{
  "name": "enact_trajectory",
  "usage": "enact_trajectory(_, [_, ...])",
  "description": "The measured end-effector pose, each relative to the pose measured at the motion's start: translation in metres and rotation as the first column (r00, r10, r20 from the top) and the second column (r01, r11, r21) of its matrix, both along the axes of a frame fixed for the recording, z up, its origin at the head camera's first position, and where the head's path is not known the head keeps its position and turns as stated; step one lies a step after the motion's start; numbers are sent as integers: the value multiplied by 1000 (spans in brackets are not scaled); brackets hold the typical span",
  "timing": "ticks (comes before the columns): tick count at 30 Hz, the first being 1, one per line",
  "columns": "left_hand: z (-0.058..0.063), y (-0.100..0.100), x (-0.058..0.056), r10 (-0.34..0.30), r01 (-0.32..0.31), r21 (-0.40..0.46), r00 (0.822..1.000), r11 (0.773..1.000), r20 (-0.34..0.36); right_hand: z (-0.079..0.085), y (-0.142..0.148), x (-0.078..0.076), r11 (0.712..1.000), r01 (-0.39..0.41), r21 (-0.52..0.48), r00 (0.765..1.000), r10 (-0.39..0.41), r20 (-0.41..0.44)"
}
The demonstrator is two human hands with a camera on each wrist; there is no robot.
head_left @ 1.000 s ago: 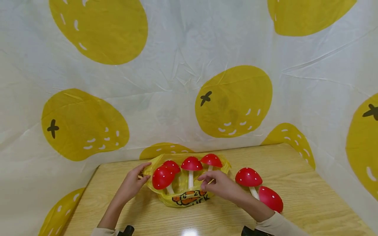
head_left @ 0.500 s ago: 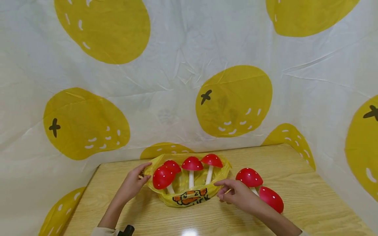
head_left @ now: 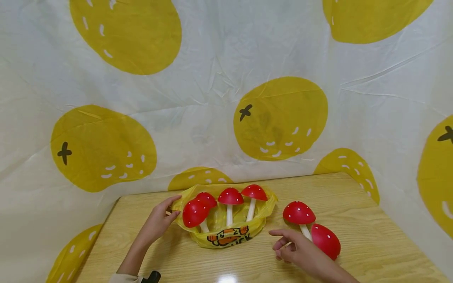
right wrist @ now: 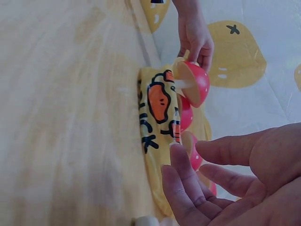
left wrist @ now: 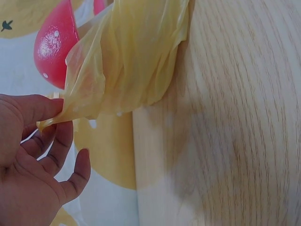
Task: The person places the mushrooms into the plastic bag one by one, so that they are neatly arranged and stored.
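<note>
A yellow plastic bag (head_left: 198, 238) with a printed cartoon lies on the wooden table with its mouth spread. Several toy mushrooms with white-dotted red caps, such as the middle mushroom (head_left: 230, 195), stand or lean inside it on white stems. My left hand (head_left: 159, 220) pinches the bag's left edge between thumb and finger, as the left wrist view also shows. My right hand (head_left: 301, 251) is apart from the bag, to its right, fingers loosely bent and holding nothing. Just beyond it lie two more mushrooms, one cap (head_left: 299, 212) farther back and a second cap (head_left: 325, 241) closer.
The wooden table (head_left: 368, 228) meets a white sheet (head_left: 198, 137) printed with yellow fruit shapes behind the bag. This sheet also hangs along both sides. In the right wrist view, a pale stem end (right wrist: 146, 221) shows at the bottom edge.
My right hand has drawn back from the bag's front edge, moving right and toward me, to beside the two loose mushrooms. The left hand keeps its hold on the bag.
</note>
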State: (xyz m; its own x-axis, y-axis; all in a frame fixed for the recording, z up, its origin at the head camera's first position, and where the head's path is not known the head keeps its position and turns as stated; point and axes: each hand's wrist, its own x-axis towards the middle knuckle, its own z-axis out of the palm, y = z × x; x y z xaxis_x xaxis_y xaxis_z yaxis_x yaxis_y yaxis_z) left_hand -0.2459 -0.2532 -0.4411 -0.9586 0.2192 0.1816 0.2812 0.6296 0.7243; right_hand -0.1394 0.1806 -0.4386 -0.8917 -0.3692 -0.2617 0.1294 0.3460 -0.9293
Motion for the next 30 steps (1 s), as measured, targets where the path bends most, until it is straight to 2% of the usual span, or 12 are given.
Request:
enact_trajectory(7, [1,0,1,6,-6,-3,1000,1000,12,-3,2,10,991,103,81,990,-110,89])
enact_trajectory(12, [1,1,0,5,-4,-1,1000,1000,18,-9,10,15,993,95,69,987,-103,124])
enact_trajectory(20, [-1,0,1,5,-5,0,1000,1000,10,-22,12,20,973,211,92,955,-226,192])
enact_trajectory(30, [0,2,1,15,-15,5,1000,1000,22,-25,10,15,933,269,240,952,-295,80])
